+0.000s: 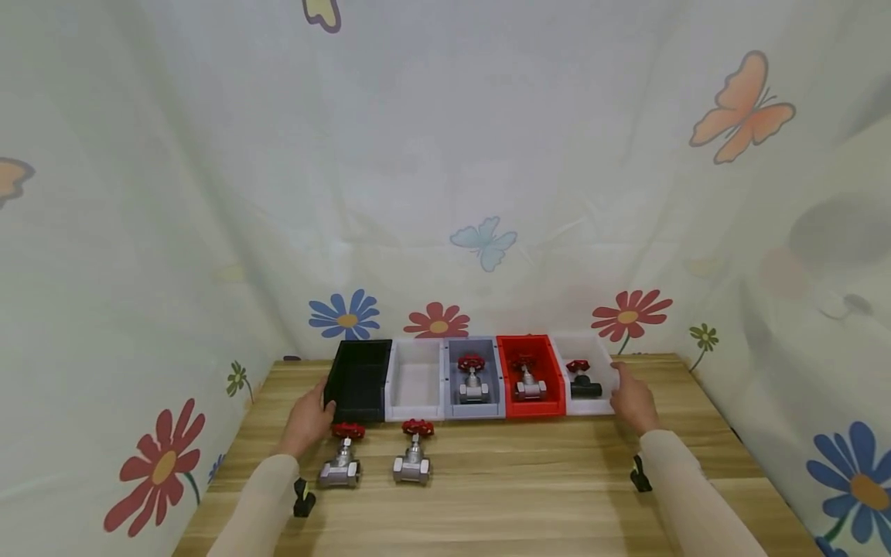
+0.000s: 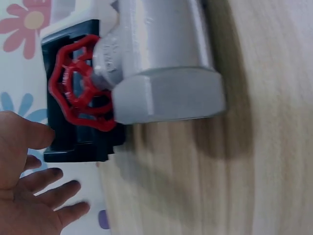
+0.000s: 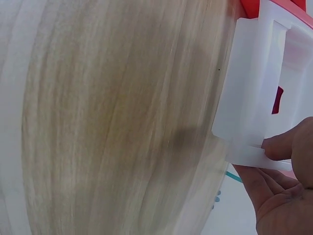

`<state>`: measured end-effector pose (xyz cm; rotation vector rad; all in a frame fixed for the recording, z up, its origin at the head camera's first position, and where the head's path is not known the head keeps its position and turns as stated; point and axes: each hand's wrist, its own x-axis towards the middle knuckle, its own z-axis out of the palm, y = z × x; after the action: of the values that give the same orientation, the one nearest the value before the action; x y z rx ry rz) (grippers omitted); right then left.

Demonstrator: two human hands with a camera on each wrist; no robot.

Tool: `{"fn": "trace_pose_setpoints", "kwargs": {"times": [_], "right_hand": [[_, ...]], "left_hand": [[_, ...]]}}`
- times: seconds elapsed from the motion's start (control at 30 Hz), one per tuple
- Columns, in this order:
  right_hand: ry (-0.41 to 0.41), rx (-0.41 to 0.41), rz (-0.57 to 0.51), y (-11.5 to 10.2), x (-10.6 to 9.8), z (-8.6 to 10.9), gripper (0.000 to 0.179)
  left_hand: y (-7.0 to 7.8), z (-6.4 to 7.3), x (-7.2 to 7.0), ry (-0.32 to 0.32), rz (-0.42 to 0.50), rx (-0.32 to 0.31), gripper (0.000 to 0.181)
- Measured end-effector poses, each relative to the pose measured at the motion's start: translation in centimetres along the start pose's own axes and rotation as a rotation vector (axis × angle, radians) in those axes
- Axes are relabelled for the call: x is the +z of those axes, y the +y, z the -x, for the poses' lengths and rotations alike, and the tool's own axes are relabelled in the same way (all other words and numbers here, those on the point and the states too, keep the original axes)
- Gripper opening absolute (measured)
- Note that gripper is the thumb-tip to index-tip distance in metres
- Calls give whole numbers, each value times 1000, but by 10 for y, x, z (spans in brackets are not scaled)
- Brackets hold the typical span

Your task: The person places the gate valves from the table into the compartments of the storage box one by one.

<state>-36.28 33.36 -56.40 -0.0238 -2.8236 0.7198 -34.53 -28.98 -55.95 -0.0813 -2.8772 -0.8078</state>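
Observation:
Five bins stand side by side in a row: black (image 1: pixel 358 383), white (image 1: pixel 416 387), grey-blue (image 1: pixel 476 410), red (image 1: pixel 554 379) and white (image 1: pixel 592 348). My left hand (image 1: pixel 309 418) is at the black bin's left side, thumb touching its wall, other fingers spread and loosely straight in the left wrist view. At the other end, my right hand (image 1: pixel 633 398) pinches the right white bin's side wall, thumb inside and fingers outside. Two silver gate valves with red handwheels, a left valve (image 1: pixel 340 470) and a right valve (image 1: pixel 412 466), lie before the bins.
The grey-blue bin holds a silver valve (image 1: pixel 473 387), the red bin another silver valve (image 1: pixel 530 385). A dark valve with a red wheel (image 1: pixel 585 387) lies in the right white bin. Behind the wooden table (image 1: pixel 501 487) hangs a flowered curtain (image 1: pixel 418 155).

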Motion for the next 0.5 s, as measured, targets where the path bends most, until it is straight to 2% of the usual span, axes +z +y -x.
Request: {"fn": "trace_pose_setpoints", "kwargs": {"times": [0.17,0.33,0.5], "right_hand": [[-8,16,-6,0,-2,-1,56],[-10,24,-16,0,-1,0,55],[-15,36,-18,-1,1,1,56]], "left_hand": [[8,0,-6,40,14,11,61],[19,3,-12,70,-9,74,63],[38,11,-17,105,-25,151,65]]}}
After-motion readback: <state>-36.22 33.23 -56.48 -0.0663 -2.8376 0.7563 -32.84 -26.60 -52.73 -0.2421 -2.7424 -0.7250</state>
